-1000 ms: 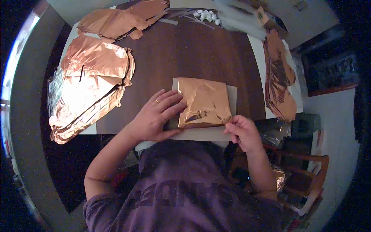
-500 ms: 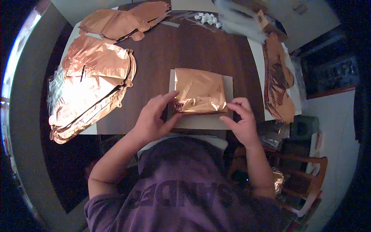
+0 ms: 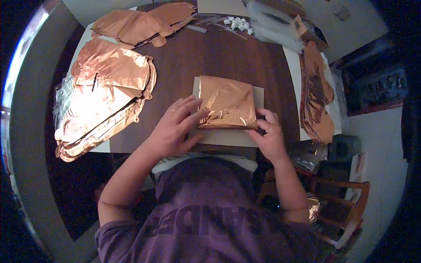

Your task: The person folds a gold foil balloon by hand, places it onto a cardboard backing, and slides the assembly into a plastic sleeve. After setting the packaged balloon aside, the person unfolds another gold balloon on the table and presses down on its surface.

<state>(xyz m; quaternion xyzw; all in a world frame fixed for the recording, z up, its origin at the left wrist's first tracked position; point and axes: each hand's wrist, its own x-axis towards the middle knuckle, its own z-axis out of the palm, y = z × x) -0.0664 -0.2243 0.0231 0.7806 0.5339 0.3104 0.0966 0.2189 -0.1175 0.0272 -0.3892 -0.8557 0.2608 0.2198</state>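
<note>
A folded copper-coloured foil piece, looking like a flat foil balloon, lies on a pale card near the table's front edge. Its surface is shiny and creased, most of all along the near edge. My left hand is open at its left side, fingers spread, with the fingertips over the foil's left edge. At the near right corner, my right hand has its thumb and curled fingers closed about the foil's edge. The fingertips there are partly hidden.
Stacks of flat copper foil shapes lie at the left, back left and right. Small white pieces, thin clear strips and cloudy plastic are at the back. A wooden chair stands right.
My right hand has moved in and closed about the foil's near right corner. My left hand has shifted slightly up, with its fingers spread more over the foil's left edge.
</note>
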